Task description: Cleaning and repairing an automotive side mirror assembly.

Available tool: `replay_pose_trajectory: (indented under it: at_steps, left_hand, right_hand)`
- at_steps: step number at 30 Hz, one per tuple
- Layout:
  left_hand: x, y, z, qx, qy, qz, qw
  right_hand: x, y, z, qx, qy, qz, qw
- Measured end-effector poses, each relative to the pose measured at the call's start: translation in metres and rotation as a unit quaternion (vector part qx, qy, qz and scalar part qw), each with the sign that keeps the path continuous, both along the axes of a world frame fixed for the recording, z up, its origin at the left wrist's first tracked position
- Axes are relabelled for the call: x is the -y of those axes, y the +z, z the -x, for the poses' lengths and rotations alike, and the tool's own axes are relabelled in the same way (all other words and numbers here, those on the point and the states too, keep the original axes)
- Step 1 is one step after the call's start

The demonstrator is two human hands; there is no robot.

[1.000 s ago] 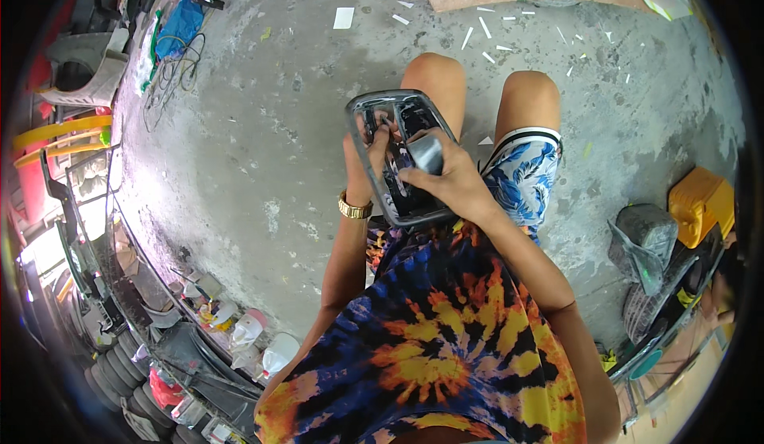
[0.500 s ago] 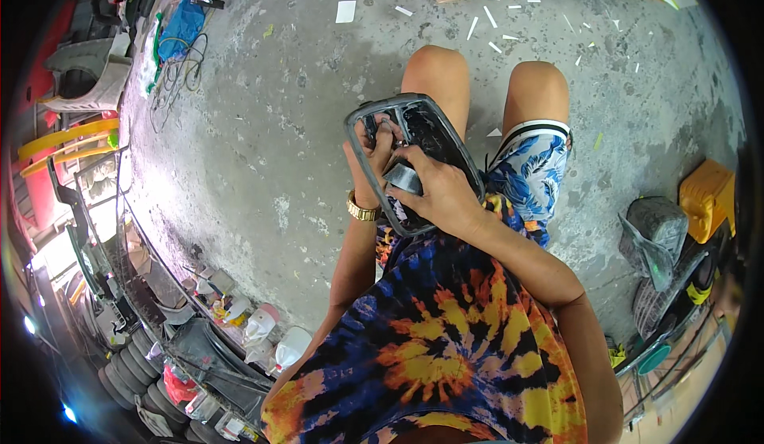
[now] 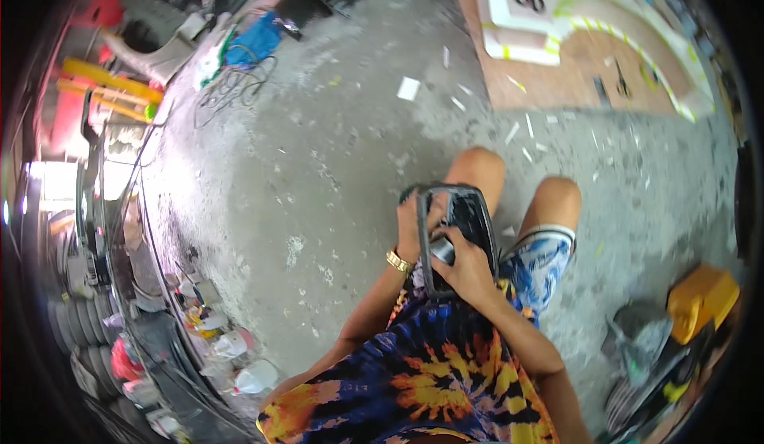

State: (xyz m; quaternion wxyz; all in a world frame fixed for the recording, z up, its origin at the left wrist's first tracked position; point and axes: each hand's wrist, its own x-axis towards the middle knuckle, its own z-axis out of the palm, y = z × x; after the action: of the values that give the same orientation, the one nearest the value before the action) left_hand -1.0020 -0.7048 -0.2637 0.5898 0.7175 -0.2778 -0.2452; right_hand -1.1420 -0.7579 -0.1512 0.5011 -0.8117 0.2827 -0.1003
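In front of my lap is a black, rounded rectangular frame (image 3: 491, 247), like a hollow housing, with a shiny dark inside and a crossbar. My left hand (image 3: 409, 227), with a gold watch (image 3: 398, 261) at its wrist, holds the frame's left side; its fingers show blurred through the opening. In my right hand (image 3: 469, 273), which reaches over the near part of the frame, is a dark, shiny roll (image 3: 442, 251) that looks like tape. Fingers and thumb close round this roll inside the frame's outline. Whether a strip runs from it is too blurred to tell.
White paper scraps (image 3: 408, 88) lie on the concrete floor. At far right, a brown board (image 3: 509, 90) carries a white arched panel (image 3: 521, 34) and scissors (image 3: 623, 86). A yellow container (image 3: 700, 301) stands at right. White jugs (image 3: 256, 377) and stacked tyres (image 3: 76, 321) are at left.
My view has tilted up and shifted, so more of the board and white panel shows. Both hands stay at the frame, the roll still in my right hand.
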Motion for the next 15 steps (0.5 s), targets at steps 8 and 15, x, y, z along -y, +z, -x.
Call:
replay_pose_trajectory:
  at_steps: [8, 15]
  left_hand:
    - [-0.004, 0.046, 0.000, 0.050, 0.025, -0.018, 0.998]
    - [-0.015, 0.053, 0.004, -0.072, 0.008, -0.022, 0.997]
  right_hand:
    - [-0.007, 0.007, -0.006, -0.022, -0.001, -0.019, 1.000]
    - [-0.009, 0.011, -0.011, 0.020, -0.013, -0.039, 0.999]
